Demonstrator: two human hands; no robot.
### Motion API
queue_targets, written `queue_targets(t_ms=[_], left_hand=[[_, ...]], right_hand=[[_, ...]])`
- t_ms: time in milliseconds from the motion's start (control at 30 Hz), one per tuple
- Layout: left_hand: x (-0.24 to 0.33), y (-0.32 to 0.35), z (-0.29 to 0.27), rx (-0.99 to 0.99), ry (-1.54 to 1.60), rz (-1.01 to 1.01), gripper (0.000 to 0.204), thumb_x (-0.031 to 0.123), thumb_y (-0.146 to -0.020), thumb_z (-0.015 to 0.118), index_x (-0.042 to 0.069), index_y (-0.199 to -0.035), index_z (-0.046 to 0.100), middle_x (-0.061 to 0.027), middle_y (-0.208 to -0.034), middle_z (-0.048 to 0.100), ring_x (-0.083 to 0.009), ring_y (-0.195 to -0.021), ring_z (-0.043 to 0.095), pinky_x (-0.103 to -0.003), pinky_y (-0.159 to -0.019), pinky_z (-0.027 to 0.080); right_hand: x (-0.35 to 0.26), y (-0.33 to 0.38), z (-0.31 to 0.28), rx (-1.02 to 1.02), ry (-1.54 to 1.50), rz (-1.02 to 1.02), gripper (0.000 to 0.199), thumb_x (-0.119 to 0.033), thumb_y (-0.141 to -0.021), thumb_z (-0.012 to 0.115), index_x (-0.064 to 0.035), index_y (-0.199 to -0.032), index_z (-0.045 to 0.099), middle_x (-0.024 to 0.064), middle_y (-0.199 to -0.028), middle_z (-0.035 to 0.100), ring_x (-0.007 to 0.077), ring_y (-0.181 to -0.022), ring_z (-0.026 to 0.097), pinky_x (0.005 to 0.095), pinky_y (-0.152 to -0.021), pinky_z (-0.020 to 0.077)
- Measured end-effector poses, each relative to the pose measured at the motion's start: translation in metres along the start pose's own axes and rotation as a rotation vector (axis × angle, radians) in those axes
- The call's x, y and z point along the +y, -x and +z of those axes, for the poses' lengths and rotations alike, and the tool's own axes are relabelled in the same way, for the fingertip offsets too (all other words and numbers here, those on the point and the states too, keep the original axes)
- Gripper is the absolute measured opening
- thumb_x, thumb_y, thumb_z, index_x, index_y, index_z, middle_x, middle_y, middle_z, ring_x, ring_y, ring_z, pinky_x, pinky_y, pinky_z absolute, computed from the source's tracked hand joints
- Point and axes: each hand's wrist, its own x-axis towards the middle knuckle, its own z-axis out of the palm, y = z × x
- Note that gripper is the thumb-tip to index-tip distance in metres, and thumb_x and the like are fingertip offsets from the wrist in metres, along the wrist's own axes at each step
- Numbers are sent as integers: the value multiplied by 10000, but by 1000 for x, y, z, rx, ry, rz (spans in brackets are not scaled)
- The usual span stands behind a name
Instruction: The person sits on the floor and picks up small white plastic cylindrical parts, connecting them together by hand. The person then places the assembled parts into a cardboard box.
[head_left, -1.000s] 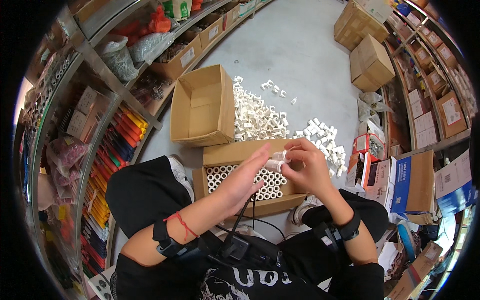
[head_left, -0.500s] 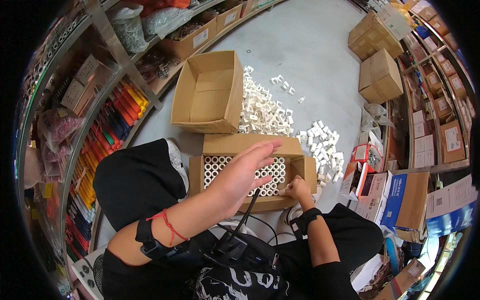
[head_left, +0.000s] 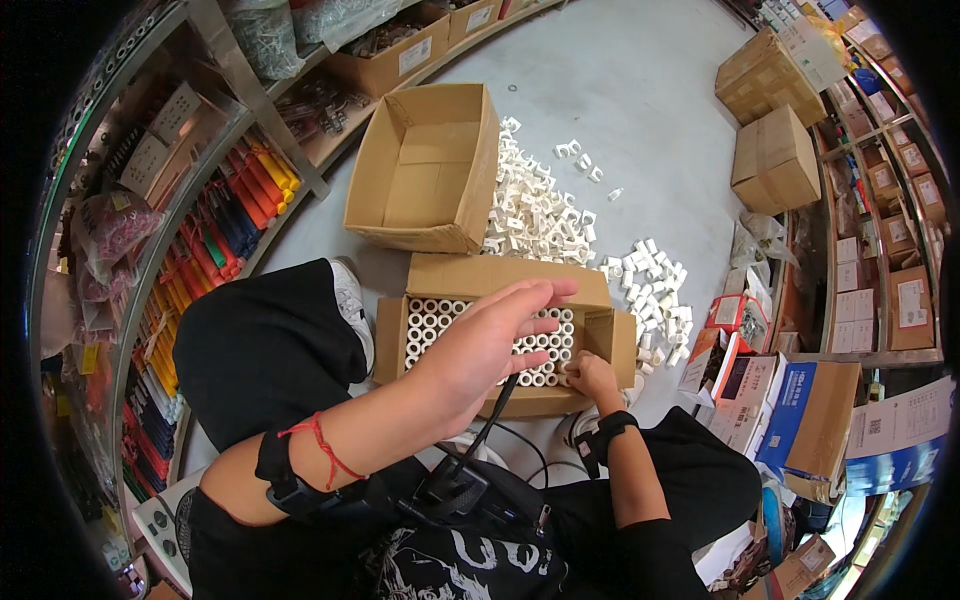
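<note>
A cardboard box lies before me with its flaps folded out. White pipe couplings stand on end in close rows inside it. Above the middle of these rows my left hand hovers, its fingers stretched out and holding nothing, hiding part of the couplings. Inside the box's right end, my right hand pinches a white coupling beside the end of the rows; the fingers mostly cover it.
A larger open cardboard box stands beyond on the left. White pipe clips lie heaped beside it, with loose couplings to the right. Shelving runs along the left; cartons crowd the right.
My right hand has moved slightly up and left, bringing the coupling against the end of the rows. The left hand stays stretched out over the box. The whole view has shifted a little.
</note>
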Motion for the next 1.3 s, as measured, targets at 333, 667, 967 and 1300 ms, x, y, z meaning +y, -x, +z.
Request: queue_targets(t_ms=[333, 667, 967, 1300], left_hand=[[-2, -4, 3, 8, -7, -3, 359, 266, -902, 306, 73, -1179, 429, -23, -1186, 433, -140, -1082, 396, -293, -888, 342], [-2, -1, 1, 11, -18, 5, 365, 260, -904, 294, 61, -1178, 431, -27, -1193, 436, -146, -1078, 401, -295, -894, 335], [-2, 1, 1, 14, -27, 14, 360, 256, -904, 293, 61, -1171, 435, -27, -1179, 443, -137, -1064, 411, -287, -880, 343], [-4, -2, -1, 28, -29, 10, 344, 261, -898, 309, 70, -1143, 459, -20, -1146, 453, -127, -1030, 423, -274, -864, 354]], right_hand=[[3, 1, 21, 19, -221, 61, 249, -210, -616, 632, -101, -839, 653, 146, -773, 587, 289, -748, 565, 360, -688, 459], [0, -1, 24, 6, -220, 127, 267, -210, -618, 631, -95, -858, 649, 154, -763, 600, 300, -725, 578, 372, -681, 469], [-5, -2, 18, 2, -369, 286, 197, -151, -604, 626, -76, -786, 614, 139, -774, 611, 289, -751, 589, 364, -691, 472], [0, -6, 31, 2, -252, 428, 174, -143, -597, 640, -67, -754, 636, 161, -767, 608, 299, -738, 590, 358, -685, 475]])
